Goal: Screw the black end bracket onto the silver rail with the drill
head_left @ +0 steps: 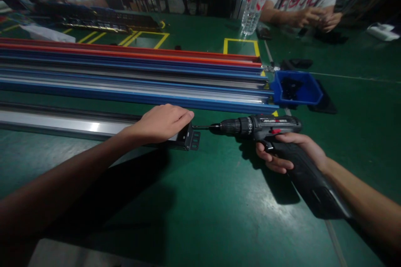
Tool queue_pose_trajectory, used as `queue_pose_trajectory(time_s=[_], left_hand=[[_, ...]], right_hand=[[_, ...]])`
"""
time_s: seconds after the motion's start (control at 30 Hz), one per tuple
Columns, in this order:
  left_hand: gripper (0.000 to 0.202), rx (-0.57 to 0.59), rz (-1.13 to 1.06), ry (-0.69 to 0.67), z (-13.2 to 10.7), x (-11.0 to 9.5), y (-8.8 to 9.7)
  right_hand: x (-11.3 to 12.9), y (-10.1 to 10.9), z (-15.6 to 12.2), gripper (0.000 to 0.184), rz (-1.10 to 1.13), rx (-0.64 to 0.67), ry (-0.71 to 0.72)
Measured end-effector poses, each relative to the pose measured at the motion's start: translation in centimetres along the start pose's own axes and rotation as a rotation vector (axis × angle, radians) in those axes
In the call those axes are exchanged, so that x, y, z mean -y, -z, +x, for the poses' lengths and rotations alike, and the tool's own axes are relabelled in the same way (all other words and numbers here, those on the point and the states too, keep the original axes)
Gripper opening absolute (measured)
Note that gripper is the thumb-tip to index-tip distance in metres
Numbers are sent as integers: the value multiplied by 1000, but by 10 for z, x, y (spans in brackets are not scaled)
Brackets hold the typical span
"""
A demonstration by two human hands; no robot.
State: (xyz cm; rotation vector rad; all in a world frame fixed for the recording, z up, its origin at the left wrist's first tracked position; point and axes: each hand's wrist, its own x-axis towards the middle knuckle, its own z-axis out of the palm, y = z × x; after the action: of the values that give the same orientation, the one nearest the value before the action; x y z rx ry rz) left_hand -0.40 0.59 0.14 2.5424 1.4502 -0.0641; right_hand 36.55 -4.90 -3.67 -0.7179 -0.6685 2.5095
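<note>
My right hand point(282, 154) is wrapped round the handle of a black cordless drill point(269, 127), a finger by its trigger. The drill points left, and its long bit point(202, 127) reaches the black end cap point(186, 137) of a silver and black metal profile point(69, 123). Whether the tip sits in a screw is too small to tell. My left hand point(166, 122) is closed over the top of the profile just behind the end cap, its thumb side near the bit. A slotted black tab point(196, 141) sticks out from the cap.
Blue, black and red-orange profiles point(156, 87) lie side by side beyond my hands. At their right ends stands a blue bin point(297, 89) with black parts. Farther back is a plastic bottle point(250, 14). Two people point(307, 8) sit across the green table point(219, 217).
</note>
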Motion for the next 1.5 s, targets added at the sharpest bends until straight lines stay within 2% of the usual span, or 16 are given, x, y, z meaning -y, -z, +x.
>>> queue_pose_trajectory(time_s=[0.43,1.5], left_hand=[[53,3,18,-23,1,4,-5],[53,4,21,-5,1,3,-4]], right_hand=[[0,5,0,39,45,53,-9],[1,1,0,38,51,27,-22]])
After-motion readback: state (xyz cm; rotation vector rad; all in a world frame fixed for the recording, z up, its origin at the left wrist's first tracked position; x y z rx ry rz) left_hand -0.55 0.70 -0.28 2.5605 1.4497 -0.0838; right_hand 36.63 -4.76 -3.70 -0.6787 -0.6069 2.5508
